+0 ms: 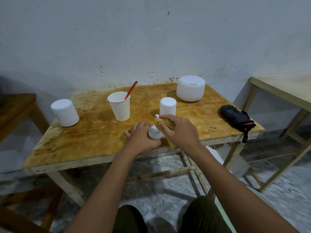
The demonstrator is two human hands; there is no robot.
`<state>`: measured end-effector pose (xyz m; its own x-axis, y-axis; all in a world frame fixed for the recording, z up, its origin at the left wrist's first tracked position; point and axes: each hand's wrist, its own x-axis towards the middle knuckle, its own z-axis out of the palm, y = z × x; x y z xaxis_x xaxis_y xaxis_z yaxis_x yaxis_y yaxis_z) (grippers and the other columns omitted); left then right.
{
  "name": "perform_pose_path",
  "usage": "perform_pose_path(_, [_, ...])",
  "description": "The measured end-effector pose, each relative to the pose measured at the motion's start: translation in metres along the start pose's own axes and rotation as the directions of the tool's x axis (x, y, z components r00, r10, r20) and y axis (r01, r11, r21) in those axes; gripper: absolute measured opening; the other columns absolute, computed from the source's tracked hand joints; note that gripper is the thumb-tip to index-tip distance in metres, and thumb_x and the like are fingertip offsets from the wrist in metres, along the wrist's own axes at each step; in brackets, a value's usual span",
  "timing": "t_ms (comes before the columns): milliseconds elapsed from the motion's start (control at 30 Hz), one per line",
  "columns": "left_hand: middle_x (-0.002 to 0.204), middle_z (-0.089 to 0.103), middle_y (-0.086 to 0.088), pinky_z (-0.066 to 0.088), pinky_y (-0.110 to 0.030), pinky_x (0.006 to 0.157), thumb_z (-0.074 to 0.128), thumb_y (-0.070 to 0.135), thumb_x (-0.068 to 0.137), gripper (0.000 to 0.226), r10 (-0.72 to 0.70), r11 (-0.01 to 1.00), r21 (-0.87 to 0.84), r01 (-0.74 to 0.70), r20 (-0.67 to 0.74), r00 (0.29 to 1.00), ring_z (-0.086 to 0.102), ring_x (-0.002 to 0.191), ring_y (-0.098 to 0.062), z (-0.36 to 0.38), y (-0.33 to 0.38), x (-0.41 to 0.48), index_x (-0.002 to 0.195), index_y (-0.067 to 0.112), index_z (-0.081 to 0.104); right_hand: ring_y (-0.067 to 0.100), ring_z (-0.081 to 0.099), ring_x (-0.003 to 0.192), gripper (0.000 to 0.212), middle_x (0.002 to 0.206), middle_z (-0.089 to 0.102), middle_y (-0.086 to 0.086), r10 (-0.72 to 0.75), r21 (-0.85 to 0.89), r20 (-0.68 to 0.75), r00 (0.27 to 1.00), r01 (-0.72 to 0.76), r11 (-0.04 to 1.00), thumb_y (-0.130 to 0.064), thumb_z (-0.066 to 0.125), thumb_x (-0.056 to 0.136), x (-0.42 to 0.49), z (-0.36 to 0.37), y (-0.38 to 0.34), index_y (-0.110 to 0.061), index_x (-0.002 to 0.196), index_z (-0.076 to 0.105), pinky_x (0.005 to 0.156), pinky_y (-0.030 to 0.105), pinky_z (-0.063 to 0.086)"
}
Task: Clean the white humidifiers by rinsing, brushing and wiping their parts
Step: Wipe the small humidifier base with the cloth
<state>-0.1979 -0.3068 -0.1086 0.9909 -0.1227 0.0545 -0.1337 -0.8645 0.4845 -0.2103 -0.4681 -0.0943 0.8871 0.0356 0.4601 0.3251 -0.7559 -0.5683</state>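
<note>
A small white humidifier base (154, 132) with an upright white stem (157, 117) stands near the table's front edge. My left hand (141, 137) grips the base from the left. My right hand (180, 130) holds a yellow cloth (165, 123) bunched against the stem, and a tail of the cloth hangs over the table edge. Just behind stands the white cylindrical cover (168, 106). A second small white humidifier (65, 112) sits at the left, and a wide, round white humidifier (190, 88) at the back right.
A white paper cup (119, 108) with a red-handled brush (131, 89) in it stands mid-table. A black pouch (237, 117) lies at the right edge of the wooden table (84, 140). Another table (286, 91) is at the right, a wooden stool (16, 108) at the left.
</note>
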Motion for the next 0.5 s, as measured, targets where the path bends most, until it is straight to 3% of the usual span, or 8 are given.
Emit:
perform_pose_path(100, [0.13, 0.043, 0.008, 0.016, -0.042, 0.106, 0.068, 0.04, 0.078, 0.044, -0.007, 0.999, -0.042, 0.003, -0.096, 0.995, 0.028, 0.132, -0.016, 0.004, 0.005, -0.004, 0.115, 0.031, 0.045, 0.01, 0.066, 0.08, 0.024, 0.092, 0.074, -0.009, 0.026, 0.082, -0.092, 0.995, -0.019, 0.996, -0.045, 0.063, 0.09, -0.003, 0.005, -0.002, -0.037, 0.111, 0.071, 0.06, 0.032, 0.053])
perform_pose_path(200, [0.121, 0.046, 0.008, 0.018, -0.043, 0.105, 0.067, 0.038, 0.076, 0.037, -0.05, 0.998, -0.04, 0.043, -0.193, 0.98, 0.032, 0.126, -0.016, 0.012, 0.012, -0.007, 0.106, 0.026, 0.05, 0.011, 0.066, 0.08, 0.023, 0.09, 0.073, -0.009, 0.073, 0.008, -0.075, 0.995, -0.073, 0.997, -0.047, 0.061, 0.09, -0.006, 0.007, -0.004, -0.037, 0.109, 0.071, 0.06, 0.029, 0.049])
perform_pose_path(333, [0.12, 0.049, 0.004, 0.02, -0.043, 0.105, 0.065, 0.036, 0.078, 0.031, -0.107, 0.994, -0.013, 0.107, -0.278, 0.955, 0.033, 0.124, -0.019, 0.017, 0.02, -0.005, 0.103, 0.022, 0.053, 0.013, 0.066, 0.083, 0.026, 0.091, 0.072, -0.01, 0.111, -0.191, -0.001, 0.994, -0.109, 0.975, -0.05, 0.058, 0.088, -0.004, -0.002, -0.005, -0.039, 0.108, 0.07, 0.058, 0.026, 0.039])
perform_pose_path(500, [0.125, 0.05, 0.0, 0.02, -0.043, 0.106, 0.065, 0.024, 0.082, 0.027, -0.162, 0.985, 0.001, 0.171, -0.319, 0.934, 0.032, 0.127, -0.022, 0.022, 0.029, -0.006, 0.107, 0.018, 0.057, 0.011, 0.065, 0.082, 0.029, 0.089, 0.072, -0.011, 0.155, -0.082, -0.124, 0.98, -0.166, 0.983, -0.053, 0.059, 0.085, -0.006, -0.008, -0.007, -0.034, 0.103, 0.072, 0.065, 0.029, 0.049])
